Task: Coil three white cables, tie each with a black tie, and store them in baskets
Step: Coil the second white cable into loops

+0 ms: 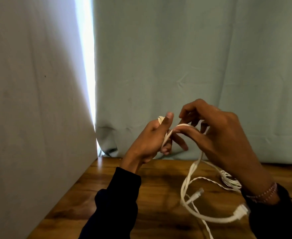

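A white wall (29, 100) stands on the left, and a thin strip of bright light (86, 66) shows between it and a pale green curtain (193, 57) that hangs behind everything. Below is a brown wooden table (93, 195); its left edge touches the wall and its back edge meets the curtain. The left part of the table, beside the wall, is bare wood. The left hand (148, 140) is held up above the back edge, in a dark sleeve (117, 200), thumb pointing up, with its fingers curled round loops of a white cable (186, 185). Just beside it, the right hand (216, 135) pinches the same cable with curled fingers, and a bead bracelet (267, 192) sits on its wrist. From the hands the cable hangs down to the table and curves toward the front right, ending in a white plug (240, 210). A thinner twisted white cable (205, 178) lies across it near the right side.
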The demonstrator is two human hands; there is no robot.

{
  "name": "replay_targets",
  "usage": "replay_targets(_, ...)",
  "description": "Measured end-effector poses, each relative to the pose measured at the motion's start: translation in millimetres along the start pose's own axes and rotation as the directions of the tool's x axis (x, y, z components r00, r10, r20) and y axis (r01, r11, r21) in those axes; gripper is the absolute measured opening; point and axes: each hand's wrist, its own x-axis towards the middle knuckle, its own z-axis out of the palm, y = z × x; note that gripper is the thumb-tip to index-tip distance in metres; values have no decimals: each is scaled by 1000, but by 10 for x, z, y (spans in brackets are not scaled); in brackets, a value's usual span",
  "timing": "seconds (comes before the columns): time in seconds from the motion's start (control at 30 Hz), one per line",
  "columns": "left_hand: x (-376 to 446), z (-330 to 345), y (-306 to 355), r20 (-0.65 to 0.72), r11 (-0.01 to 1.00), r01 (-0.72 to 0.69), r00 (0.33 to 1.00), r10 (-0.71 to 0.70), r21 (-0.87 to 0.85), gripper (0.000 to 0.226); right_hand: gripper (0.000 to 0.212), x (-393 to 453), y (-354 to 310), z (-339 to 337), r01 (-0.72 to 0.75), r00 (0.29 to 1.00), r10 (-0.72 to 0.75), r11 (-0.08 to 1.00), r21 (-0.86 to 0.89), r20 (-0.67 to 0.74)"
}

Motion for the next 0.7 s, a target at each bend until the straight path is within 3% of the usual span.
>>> replay_targets(0.07,1,-4,34,87,996,55,995,-48,-76,79,34,4,39,-22,28,996,-25,999,24,-85)
replay_targets(0.13,-15,14,39,167,993,59,985,-42,-99,80,32,-6,97,-37,49,988,-47,999,10,-147)
replay_targets(0.23,-52,40,56,225,995,3,974,20,-99,59,21,-4,180,-30,110,981,-114,993,-32,-159)
replay_targets(0.33,-73,-16,69,301,996,4,953,24,-90,38,18,4,273,-38,237,967,-240,970,-53,-85)
replay_targets(0.5,-98,-95,75,362,978,93,932,-18,-189,34,26,7,395,118,321,945,-325,943,-87,-35)
replay_targets(0.6,-119,-52,112,483,901,165,874,55,-401,32,24,-22,510,279,268,962,-269,963,-32,-37)
replay_targets(0.7,-134,48,190,547,803,188,815,194,-565,26,38,-81,577,435,83,991,-83,997,7,101)
